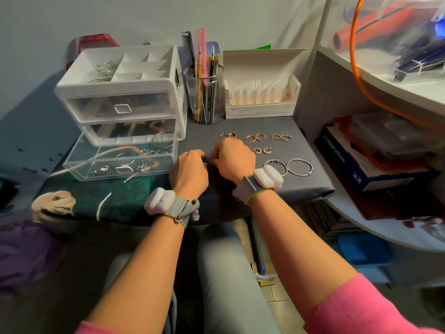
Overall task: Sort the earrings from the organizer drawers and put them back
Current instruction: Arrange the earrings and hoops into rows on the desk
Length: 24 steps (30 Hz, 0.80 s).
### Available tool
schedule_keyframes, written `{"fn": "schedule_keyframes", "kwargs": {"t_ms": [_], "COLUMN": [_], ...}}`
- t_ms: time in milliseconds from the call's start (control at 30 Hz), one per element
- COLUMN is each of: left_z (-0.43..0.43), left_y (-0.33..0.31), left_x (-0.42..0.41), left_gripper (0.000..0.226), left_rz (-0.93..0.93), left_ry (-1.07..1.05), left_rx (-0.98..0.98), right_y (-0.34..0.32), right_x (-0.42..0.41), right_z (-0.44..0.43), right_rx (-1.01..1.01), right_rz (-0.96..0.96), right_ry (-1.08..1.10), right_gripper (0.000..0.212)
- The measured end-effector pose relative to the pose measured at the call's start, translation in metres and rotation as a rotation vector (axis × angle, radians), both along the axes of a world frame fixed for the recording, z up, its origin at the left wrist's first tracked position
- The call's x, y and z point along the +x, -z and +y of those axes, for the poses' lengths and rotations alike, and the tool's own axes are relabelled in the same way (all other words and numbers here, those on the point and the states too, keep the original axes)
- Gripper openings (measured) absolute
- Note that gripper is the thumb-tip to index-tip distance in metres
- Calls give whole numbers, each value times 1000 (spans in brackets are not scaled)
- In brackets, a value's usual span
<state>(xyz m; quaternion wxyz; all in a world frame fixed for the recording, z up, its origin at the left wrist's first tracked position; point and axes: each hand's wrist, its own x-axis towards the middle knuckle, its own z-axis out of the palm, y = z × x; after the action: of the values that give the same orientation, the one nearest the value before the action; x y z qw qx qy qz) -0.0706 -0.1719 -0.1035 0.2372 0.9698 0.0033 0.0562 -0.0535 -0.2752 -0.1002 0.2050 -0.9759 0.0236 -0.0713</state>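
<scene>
Head view: a tiny dark metal item (208,161), prob. an earring, is being pinched between left hand (190,168) and right hand (232,157). Fingers of both are being curled in over the grey cloth-covered tabletop (289,189), just right of the pulled-out clear plastic drawer (81,172). Sorted pairs are being kept behind/right of the hands: three gold open-hoop pairs (255,138), a small studded gold pair (262,150), two big thin silver hoops (299,167).

Risk: the item is being held by fingertips only, so it could be dropped & lost on the dark top. The right wrist is being held just beside the silver hoops, so they could be knocked out of order.

Hidden: fingertips & most of the item are being covered by the hands, so item type can't be told. Drawer contents are being blurred by reflections. Closed drawers of the white three-tier plastic organizer (120,86) can't be read.
</scene>
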Motion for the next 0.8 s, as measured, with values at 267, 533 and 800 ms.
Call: {"fn": "schedule_keyframes", "kwargs": {"t_ms": [267,533,800], "left_z": [2,3,0], "left_y": [0,3,7], "left_x": [-1,6,13], "left_gripper": [29,22,12], "left_rz": [-11,-41,-48], "left_ry": [14,98,104], "left_rx": [-14,-14,0], "right_y": [-1,-9,-14], "right_x": [3,-3,-4], "right_z": [0,-2,-8], "right_rx": [-99,-86,19], "right_rz": [58,95,57], "right_ry": [-73,-124,-131], "right_gripper": [29,30,20]}}
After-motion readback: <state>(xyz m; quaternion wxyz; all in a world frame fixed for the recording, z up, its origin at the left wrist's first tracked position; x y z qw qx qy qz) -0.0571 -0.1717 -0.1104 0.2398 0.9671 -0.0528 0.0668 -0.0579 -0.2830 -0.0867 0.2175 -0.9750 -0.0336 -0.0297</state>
